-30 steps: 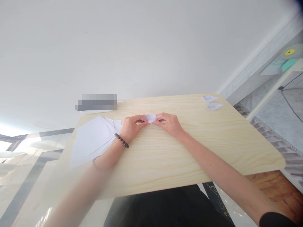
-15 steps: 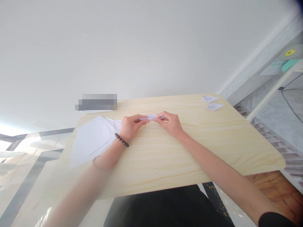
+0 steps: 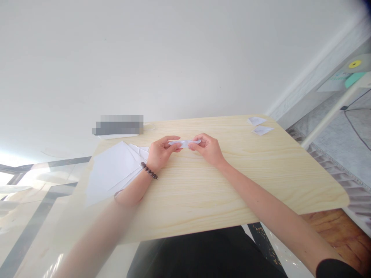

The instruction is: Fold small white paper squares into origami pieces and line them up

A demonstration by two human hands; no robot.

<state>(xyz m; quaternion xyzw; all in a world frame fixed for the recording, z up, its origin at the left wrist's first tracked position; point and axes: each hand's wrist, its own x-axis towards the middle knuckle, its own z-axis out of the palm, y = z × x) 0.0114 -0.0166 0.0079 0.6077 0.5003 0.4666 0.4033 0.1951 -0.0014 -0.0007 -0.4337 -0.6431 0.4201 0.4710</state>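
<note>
A small folded piece of white paper (image 3: 184, 144) is stretched between my two hands, over the middle of the table. My left hand (image 3: 162, 151), with a dark beaded bracelet at the wrist, pinches its left end, thumb in front; the index finger is lifted a little above the paper. My right hand (image 3: 209, 148) grips the right end between thumb and fingers. Parts of both ends are hidden behind the thumbs and fingers.
Several loose white sheets (image 3: 111, 170) lie fanned out on the table (image 3: 197, 197) beside my left forearm. Two folded paper pieces (image 3: 256, 121) rest at the far right. A pixelated dark object (image 3: 120, 127) stands at the back left, near the wall.
The folded paper has tilted, so more of its face shows toward me. My left index finger has lifted off it, and both thumbs now lie across its front.
</note>
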